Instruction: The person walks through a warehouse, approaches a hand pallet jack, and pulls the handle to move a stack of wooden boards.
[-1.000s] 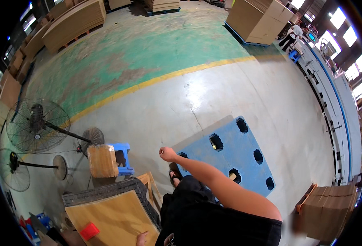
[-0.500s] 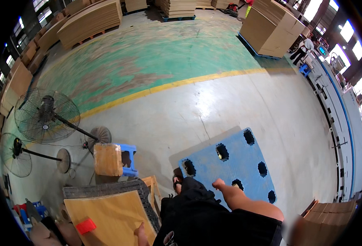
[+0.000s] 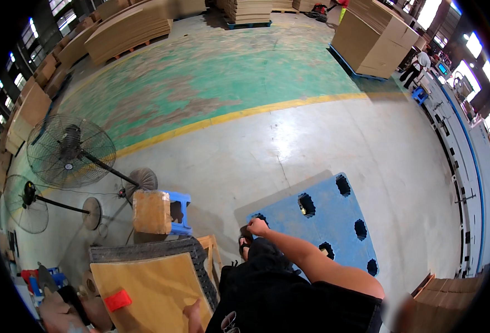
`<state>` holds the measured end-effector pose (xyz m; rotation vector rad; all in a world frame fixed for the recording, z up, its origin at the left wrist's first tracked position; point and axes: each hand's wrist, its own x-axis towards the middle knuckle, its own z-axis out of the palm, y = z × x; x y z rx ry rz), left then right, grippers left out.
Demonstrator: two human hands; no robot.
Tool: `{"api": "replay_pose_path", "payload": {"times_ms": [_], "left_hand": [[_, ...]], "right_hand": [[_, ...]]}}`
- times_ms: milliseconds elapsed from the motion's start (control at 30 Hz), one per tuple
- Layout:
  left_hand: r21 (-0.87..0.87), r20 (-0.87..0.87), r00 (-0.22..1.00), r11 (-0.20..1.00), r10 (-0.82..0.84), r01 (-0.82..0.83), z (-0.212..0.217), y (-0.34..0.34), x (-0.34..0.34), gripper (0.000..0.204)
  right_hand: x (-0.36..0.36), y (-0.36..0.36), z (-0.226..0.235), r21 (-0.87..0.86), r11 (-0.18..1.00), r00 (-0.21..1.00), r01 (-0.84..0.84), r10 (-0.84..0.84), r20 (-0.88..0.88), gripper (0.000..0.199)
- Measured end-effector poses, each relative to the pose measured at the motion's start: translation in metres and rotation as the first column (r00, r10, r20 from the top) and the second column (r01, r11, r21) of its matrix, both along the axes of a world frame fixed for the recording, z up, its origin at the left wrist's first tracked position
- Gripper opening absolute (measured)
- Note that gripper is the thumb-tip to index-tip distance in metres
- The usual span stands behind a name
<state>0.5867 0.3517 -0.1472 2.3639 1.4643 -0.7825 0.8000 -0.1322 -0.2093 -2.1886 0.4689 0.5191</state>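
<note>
Right hand: the right hand reaches forward and down from the lower right, fingers curled together at the near left corner of the flat blue plastic pallet with oval holes; it seems to touch or grip that corner, though whether the fingers close round the edge cannot be told at this size.
Left hand: the left hand shows only partly at the lower edge, fingers pointing up against the near right edge of the brown cardboard sheet with a red tag; how far it is open cannot be told.
Pallet: it lies flat on the grey concrete floor, stretching right and away from the right hand, well apart from the left hand.
Cardboard sheet: it lies near and left, on a dark ribbed mat, with the left hand at its near right edge.
Stool: a small blue plastic stool stands left of the pallet, a brown cardboard box just beside it on its left.
Fans: two black wire-cage floor fans stand far left.
Far side: stacks of brown cardboard stand beyond a yellow floor line.
</note>
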Motion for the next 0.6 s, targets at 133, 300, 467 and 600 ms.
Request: {"api": "replay_pose_path", "payload": {"times_ms": [133, 300, 467, 600], "left_hand": [[0.118, -0.040, 0.999, 0.993, 0.026, -0.021, 0.009, -0.015, -0.001, 0.088], [0.114, -0.104, 0.995, 0.994, 0.007, 0.005, 0.012, -0.028, 0.028, 0.104], [0.045, -0.115, 0.992, 0.998, 0.057, -0.052, 0.012, -0.017, 0.026, 0.117], [-0.013, 0.034, 0.999, 0.999, 0.041, -0.041, -0.038, 0.028, -0.015, 0.139]], "right_hand": [[-0.009, 0.019, -0.002, 0.013, 0.997, 0.991, -0.075, 0.076, -0.107, 0.034], [-0.068, -0.020, -0.043, -0.136, 0.990, 0.963, -0.044, 0.006, -0.271, 0.036], [-0.090, -0.039, -0.022, -0.203, 0.974, 0.895, -0.097, -0.004, -0.447, 0.040], [-0.094, -0.024, -0.016, -0.178, 0.971, 0.921, -0.160, 0.082, -0.381, 0.034]]}}
